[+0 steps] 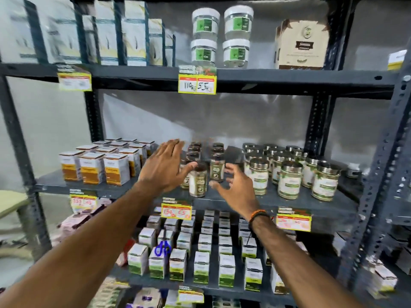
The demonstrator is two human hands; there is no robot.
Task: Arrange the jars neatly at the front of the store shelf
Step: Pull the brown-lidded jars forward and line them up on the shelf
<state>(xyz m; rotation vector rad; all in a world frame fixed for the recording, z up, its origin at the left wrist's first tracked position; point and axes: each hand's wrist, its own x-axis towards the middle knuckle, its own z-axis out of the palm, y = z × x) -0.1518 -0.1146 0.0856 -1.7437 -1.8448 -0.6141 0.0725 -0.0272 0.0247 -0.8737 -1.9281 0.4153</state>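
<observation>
We see a dark metal shelf point(222, 202) in a store, and both of our hands are up in front of its middle level. Our left hand point(165, 166) is open, with the fingers spread and flat, and it holds nothing. Its thumb is just beside a dark-lidded jar point(198, 180) that stands upright near the front edge. Our right hand point(239, 188) is open too, with the fingers curled a little, and it is empty. It has a band point(259, 215) on the wrist.

Between our two hands stand more dark-lidded jars point(216, 167) in short rows that go toward the back. The front jar stands closer to the edge than the others. To the right is a group of silver-lidded jars point(289, 181), well apart from our right hand. To the left are orange and white boxes point(93, 167).

On the level above we see four clear tubs point(222, 36) stacked two high. On the level below are small green and white boxes point(201, 266), and blue scissors point(163, 247) lie on top of them. Yellow price tags point(196, 84) hang on the shelf edges
</observation>
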